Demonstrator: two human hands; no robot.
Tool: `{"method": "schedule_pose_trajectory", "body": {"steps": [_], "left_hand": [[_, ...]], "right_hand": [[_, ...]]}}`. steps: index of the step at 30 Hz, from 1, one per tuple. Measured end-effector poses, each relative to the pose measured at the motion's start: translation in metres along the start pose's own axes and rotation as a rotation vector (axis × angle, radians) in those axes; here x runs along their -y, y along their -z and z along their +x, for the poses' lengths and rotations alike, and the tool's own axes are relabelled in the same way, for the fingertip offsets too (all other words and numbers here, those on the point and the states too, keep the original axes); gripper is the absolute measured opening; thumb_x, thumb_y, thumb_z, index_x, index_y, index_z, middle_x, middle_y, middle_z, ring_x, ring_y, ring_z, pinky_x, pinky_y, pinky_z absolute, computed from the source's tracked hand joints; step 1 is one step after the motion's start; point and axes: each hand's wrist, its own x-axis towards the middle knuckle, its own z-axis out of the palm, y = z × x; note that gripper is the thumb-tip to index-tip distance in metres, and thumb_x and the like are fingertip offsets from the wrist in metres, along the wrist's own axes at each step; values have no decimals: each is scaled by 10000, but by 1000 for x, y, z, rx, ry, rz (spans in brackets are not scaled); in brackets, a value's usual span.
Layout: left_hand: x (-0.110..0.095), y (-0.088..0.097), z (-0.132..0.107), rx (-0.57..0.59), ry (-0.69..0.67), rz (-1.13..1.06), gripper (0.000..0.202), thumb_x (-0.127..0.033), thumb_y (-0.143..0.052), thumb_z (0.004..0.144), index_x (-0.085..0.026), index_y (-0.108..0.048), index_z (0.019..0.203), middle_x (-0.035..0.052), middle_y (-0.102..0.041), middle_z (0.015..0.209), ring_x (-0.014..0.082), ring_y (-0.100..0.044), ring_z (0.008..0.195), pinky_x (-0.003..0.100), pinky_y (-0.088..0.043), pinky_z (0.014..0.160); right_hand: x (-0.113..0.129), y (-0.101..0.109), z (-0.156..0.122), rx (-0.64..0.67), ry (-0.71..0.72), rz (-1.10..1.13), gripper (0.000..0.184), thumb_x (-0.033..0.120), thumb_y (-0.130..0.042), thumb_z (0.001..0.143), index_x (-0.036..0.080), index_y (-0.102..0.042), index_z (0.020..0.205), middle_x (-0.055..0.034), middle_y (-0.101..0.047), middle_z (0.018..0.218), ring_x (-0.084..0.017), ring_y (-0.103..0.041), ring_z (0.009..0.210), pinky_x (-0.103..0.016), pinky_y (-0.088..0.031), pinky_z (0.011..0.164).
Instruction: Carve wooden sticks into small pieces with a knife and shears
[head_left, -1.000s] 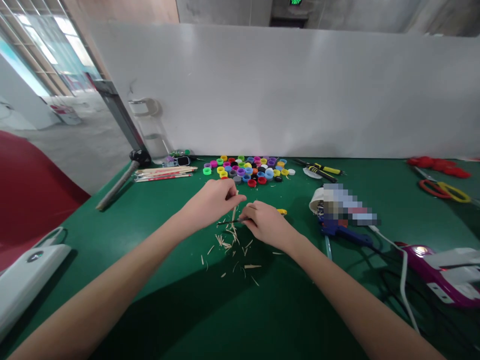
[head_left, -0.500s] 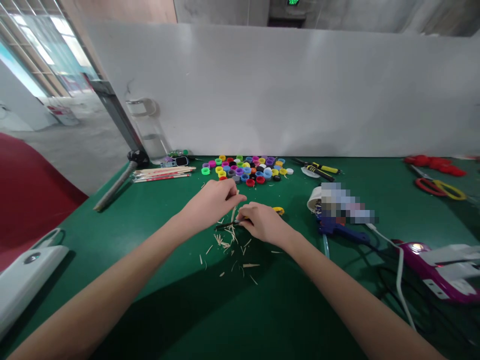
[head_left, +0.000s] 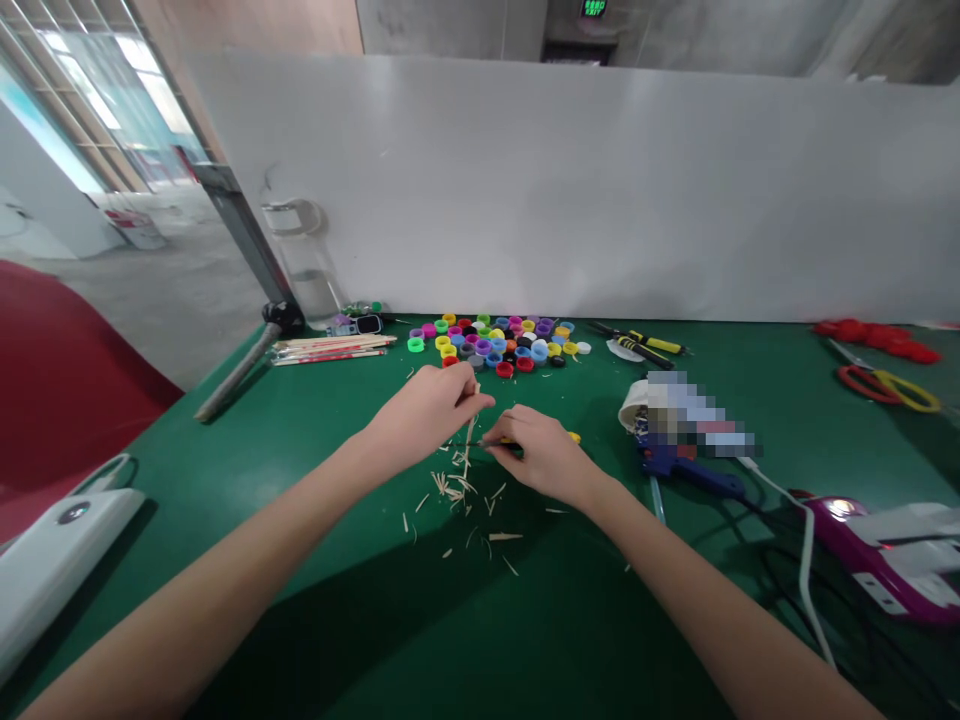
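Note:
My left hand point(head_left: 429, 408) is closed round the upper end of a thin wooden stick point(head_left: 469, 436), which points down toward the green table. In my right hand point(head_left: 541, 450) is a utility knife; its yellow end point(head_left: 574, 438) sticks out behind the fingers and the dark blade points left, across the stick. Whether the blade touches the wood I cannot tell. Pale wood shavings point(head_left: 452, 489) lie scattered on the table below both hands.
Many coloured bottle caps point(head_left: 495, 347) lie beyond my hands, with wooden sticks point(head_left: 330, 348) to their left. Yellow-black tools point(head_left: 637, 345), a blue glue gun point(head_left: 690, 472), scissors point(head_left: 885, 385) and a magenta power strip point(head_left: 862, 560) with cables are on the right. A white board point(head_left: 562, 190) stands behind.
My right hand has turned slightly and shifted right with the knife; the blade now lies flatter and shows less to the left. My left hand still holds the stick. The view has tilted slightly.

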Motion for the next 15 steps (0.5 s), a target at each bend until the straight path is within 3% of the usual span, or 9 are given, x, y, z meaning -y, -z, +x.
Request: {"method": "schedule_pose_trajectory", "body": {"steps": [15], "left_hand": [[5, 5, 2, 48, 41, -78, 246, -406, -450, 866, -197, -494, 743, 2, -639, 672, 114, -553, 579, 246, -363, 498]], "right_hand": [[-4, -2, -1, 63, -7, -71, 112, 162, -510, 828, 187, -601, 889, -36, -639, 872, -167, -532, 840, -283, -397, 673]]}}
